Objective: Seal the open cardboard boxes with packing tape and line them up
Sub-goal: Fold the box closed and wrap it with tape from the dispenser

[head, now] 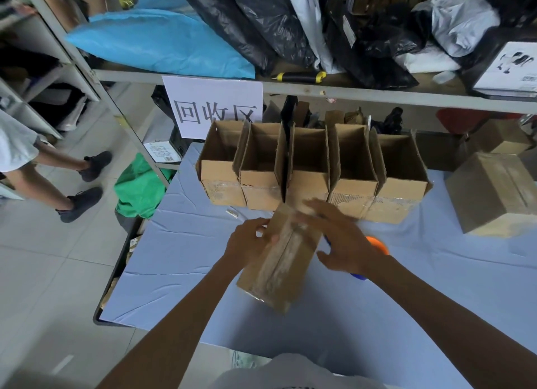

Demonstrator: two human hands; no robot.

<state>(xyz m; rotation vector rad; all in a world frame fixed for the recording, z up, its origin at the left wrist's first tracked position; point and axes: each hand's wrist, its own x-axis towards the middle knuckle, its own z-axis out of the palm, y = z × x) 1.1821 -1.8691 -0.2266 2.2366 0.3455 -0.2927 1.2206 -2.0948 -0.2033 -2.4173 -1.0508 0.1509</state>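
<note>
Head view: at the centre of the frame a small closed cardboard box [279, 260] sits angled on the blue tabletop [180, 260], clear tape along its top seam. The left hand [247, 243] grips its left edge with curled fingers; the right hand [340, 237] lies flat and relaxed over the far end, fingers straight. Behind them, toward upper centre, a row of open boxes [313, 167] stands side by side, flaps up. An orange and blue tape dispenser [377, 243] peeks out from under the right wrist. The box looks light, stiff and likely empty; hold it by opposite side walls, since taped faces may be slick.
</note>
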